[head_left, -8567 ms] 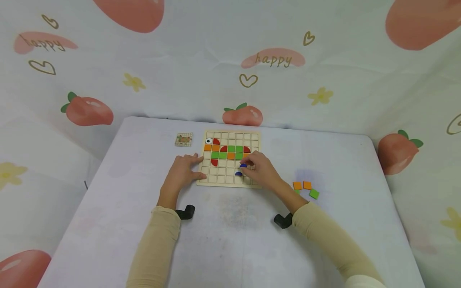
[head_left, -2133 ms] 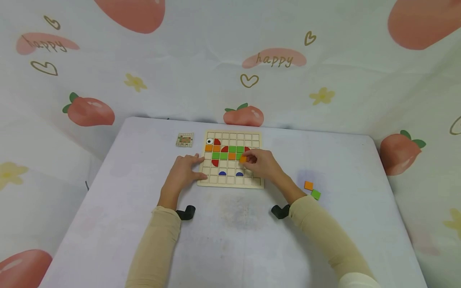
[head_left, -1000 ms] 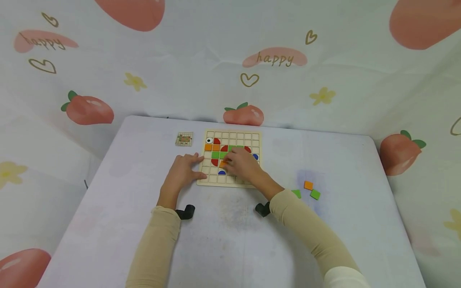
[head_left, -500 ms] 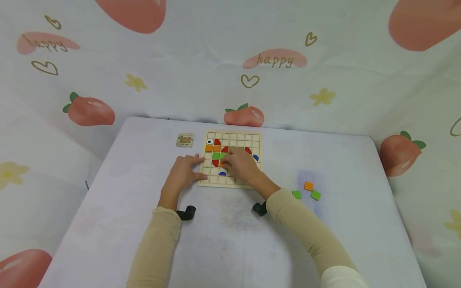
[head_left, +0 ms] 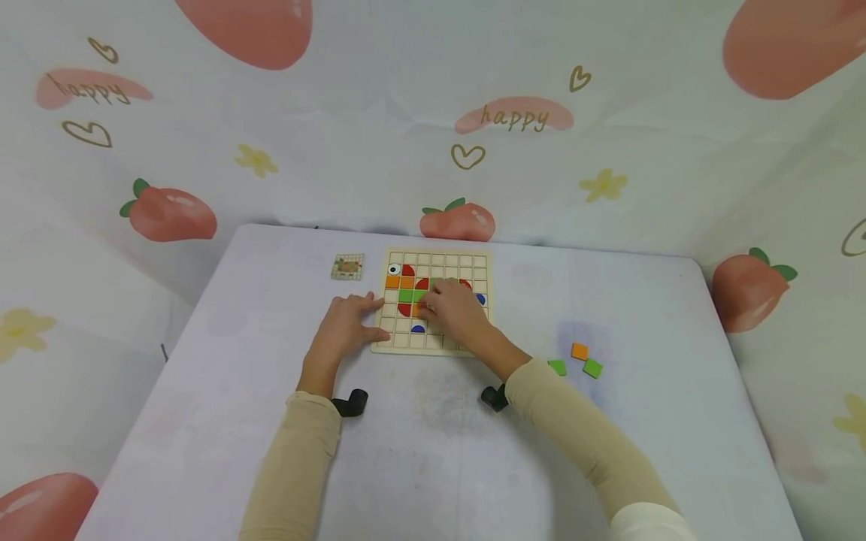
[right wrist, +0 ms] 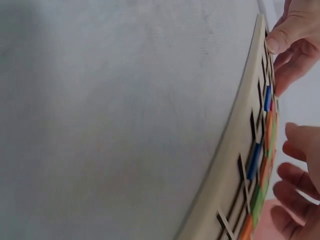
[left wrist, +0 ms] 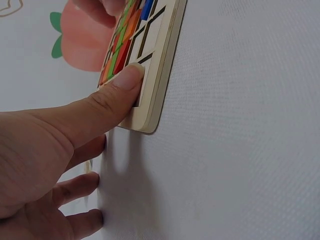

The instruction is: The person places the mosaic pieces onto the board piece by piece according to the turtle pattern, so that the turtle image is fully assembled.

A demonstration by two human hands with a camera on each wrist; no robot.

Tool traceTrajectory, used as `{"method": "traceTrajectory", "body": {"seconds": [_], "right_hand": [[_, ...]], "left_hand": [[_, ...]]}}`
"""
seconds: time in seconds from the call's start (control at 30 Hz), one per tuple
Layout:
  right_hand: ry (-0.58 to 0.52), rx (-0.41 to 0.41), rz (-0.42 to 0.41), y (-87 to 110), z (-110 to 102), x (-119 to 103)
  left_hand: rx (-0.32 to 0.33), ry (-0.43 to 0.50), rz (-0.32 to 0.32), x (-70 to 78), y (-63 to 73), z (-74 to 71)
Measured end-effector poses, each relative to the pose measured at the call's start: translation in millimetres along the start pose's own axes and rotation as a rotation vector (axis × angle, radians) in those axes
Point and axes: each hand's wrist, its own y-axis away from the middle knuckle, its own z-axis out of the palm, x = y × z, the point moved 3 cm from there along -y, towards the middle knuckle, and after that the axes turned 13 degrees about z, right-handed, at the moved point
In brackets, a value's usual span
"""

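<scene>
My left hand (head_left: 343,328) lies at the left edge of the wooden grid board (head_left: 433,255). Its straight thumb (left wrist: 107,102) rests on the front left corner in the left wrist view, the other fingers spread beyond. Over the board's middle hovers my right hand (head_left: 455,309), its fingertips beside an orange square tile (head_left: 416,311). That tile sits in a cell right of a red quarter-circle (head_left: 404,309) and above a blue half-circle (head_left: 418,329). In the right wrist view, the thumb and bent fingers of the right hand (right wrist: 302,180) are apart, with no tile between them. It hides several central cells.
A small pattern card (head_left: 348,267) lies left of the board. To the right on the table are a loose orange tile (head_left: 579,351), a green tile (head_left: 592,368) and another green tile (head_left: 558,367), partly behind the right sleeve. Black camera mounts (head_left: 352,403) stick out from both wrists.
The right hand has carried the orange tile leftward across the board; it now lies in the cell beside the red quarter-circle, and the fingers have loosened. The left hand has stayed at the board's edge.
</scene>
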Motion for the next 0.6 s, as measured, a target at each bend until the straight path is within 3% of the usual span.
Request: {"method": "traceTrajectory", "body": {"seconds": [0.33,0.6], "right_hand": [[0.132,-0.032,0.033,23.0,-10.5,13.2],[0.076,-0.046,0.024,45.2,-5.2,35.8]], "left_hand": [[0.007,0.003,-0.009,-0.4,2.1,1.1],[0.020,0.007,-0.017,-2.3,0.9,3.8]]}}
